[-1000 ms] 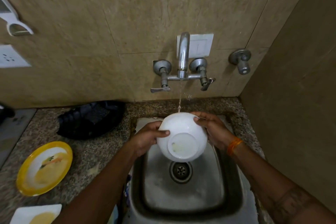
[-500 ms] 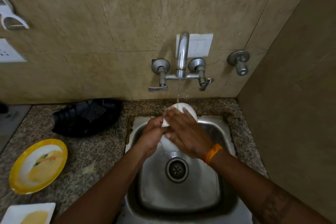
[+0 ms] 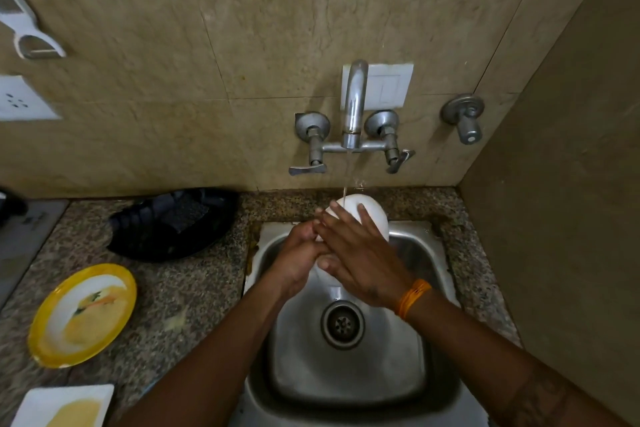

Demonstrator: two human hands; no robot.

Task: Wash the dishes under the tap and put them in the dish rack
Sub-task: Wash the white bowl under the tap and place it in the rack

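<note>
A white bowl (image 3: 372,215) is held over the back of the steel sink (image 3: 408,392), under the thin stream running from the tap (image 3: 353,107). My left hand (image 3: 298,256) grips the bowl from the left side. My right hand (image 3: 356,253) lies flat across the bowl's near side, fingers spread and pointing up-left, covering most of it. Only the bowl's far top part shows. A black dish rack (image 3: 173,222) lies on the counter left of the sink.
A dirty yellow-rimmed plate (image 3: 83,314) sits on the granite counter at the left. A white square dish (image 3: 62,406) with yellow residue is at the bottom left corner. Tiled walls close in behind and on the right. The drain (image 3: 343,324) is in the sink's middle.
The bowl has gone from bottom-facing-me between both hands to being covered by my right hand, which slid over its near side. Since half a second ago the hands have barely moved.
</note>
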